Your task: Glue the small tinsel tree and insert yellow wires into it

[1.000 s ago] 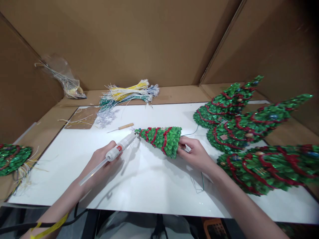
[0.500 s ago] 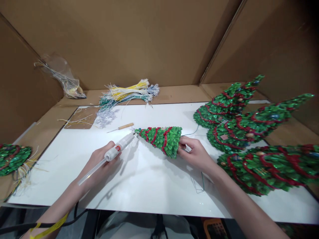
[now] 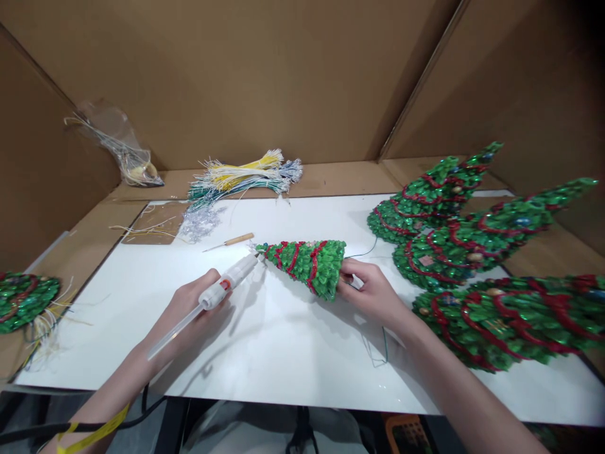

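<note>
My left hand (image 3: 191, 310) grips a white glue gun (image 3: 222, 287) with a clear glue stick out the back; its nozzle touches the pointed tip of a small green Christmas tree (image 3: 308, 265) wound with red garland. That tree lies on its side just above the white table (image 3: 265, 340). My right hand (image 3: 371, 291) holds it by the base, where a thin green wire (image 3: 378, 350) trails out toward the table's front.
Three finished green trees (image 3: 472, 246) lie at the right. A bundle of yellow, white and green wires (image 3: 246, 176) and silver tinsel (image 3: 198, 222) sit at the back, with a wooden-handled awl (image 3: 230, 241). Another tree (image 3: 23, 299) lies far left. Cardboard walls enclose the bench.
</note>
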{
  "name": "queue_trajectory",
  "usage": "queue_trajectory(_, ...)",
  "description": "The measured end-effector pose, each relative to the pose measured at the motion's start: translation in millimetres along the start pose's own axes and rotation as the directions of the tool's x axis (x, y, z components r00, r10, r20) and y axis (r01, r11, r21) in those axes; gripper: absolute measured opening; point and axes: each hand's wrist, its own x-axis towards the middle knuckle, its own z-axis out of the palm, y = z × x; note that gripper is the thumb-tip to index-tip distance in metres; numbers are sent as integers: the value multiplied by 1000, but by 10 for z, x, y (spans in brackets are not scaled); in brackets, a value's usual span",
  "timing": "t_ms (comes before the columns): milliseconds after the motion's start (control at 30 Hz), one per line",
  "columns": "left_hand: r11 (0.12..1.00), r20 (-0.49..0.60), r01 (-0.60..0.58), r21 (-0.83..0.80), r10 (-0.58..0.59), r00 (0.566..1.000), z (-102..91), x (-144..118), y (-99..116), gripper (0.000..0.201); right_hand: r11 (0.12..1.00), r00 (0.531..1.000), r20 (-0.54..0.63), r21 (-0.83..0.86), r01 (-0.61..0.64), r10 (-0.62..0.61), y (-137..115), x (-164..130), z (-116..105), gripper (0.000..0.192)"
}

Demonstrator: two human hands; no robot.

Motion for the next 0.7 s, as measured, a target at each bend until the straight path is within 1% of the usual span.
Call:
queue_trajectory(67,1000,13,0,5,0,1000,-1,-16,-21,21,1000,1000,-2,-3,-1,1,-1,-1,-1,15)
queue_trajectory(167,1000,-13,-2,-7,2,1000,-2,-37,-57,21,1000,1000,-1,1,-6,6,-3,0,-1,14)
queue_trajectory(333,997,-73,59,-55,-63,995,-42,-96,-187,25,999,999,-14,9,-42,42,-3,8,4,14)
queue_trajectory(433,990,-140,125,-59,-132,981,-69,-145,-367,31,998,998,-18,27,-56,56,3,15,10,15)
queue_trajectory(533,964,-190,255,-81,-266,945,-81,-184,-600,38,994,996,-6,61,-89,89,14,25,12,16)
queue_trajectory(600,950,-205,273,-149,-300,932,-87,-206,-739,42,991,994,3,82,-110,110,22,34,7,18)
queue_trajectory(700,938,-199,267,-223,-312,929,-99,-240,-869,43,990,994,9,93,-111,110,44,47,-10,20)
